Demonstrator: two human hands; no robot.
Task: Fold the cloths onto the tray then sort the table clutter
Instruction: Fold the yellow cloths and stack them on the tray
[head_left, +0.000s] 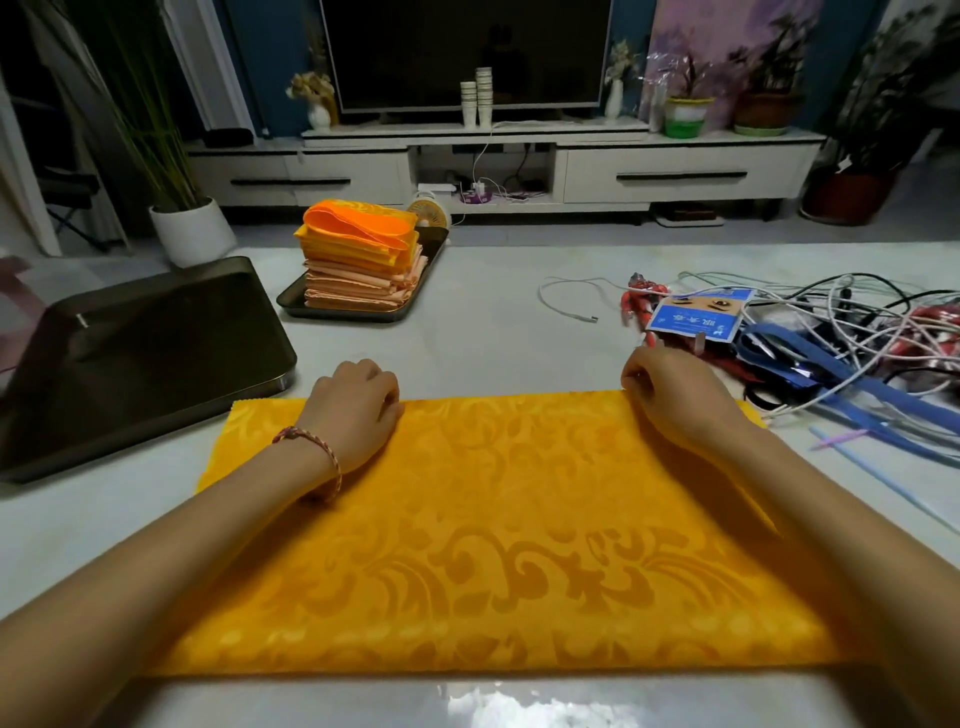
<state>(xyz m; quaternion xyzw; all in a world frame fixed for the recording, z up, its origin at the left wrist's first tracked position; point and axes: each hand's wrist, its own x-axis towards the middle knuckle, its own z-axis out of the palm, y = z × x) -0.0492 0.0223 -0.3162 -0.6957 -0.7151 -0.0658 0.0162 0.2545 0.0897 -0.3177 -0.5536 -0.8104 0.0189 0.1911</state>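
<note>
A yellow cloth (493, 545) lies flat on the table (493, 332), its long axis running left to right, its near long edge just inside the table's near edge and its far long edge about halfway across. The left hand (358, 410) and right hand (670, 400) both sit on that far edge, well apart, each with fingers curled down and pinching the cloth's edge; the right hand is close to the far right corner of the cloth, the left hand inboard of the far left corner. Bare table stretches beyond the hands towards the far edge. At the left edge an empty dark tray (145, 353) sits just beside the cloth's far left corner. Further back and left of centre, a second tray (332, 313) carries a stack of folded cloths (363, 260), orange on top, paler below. Along the right edge a tangle of cables (857, 322) with a blue packet (698, 317) crowds up near the right hand, and a loose white cable (561, 296) lies between the tangle and the stacked tray
</note>
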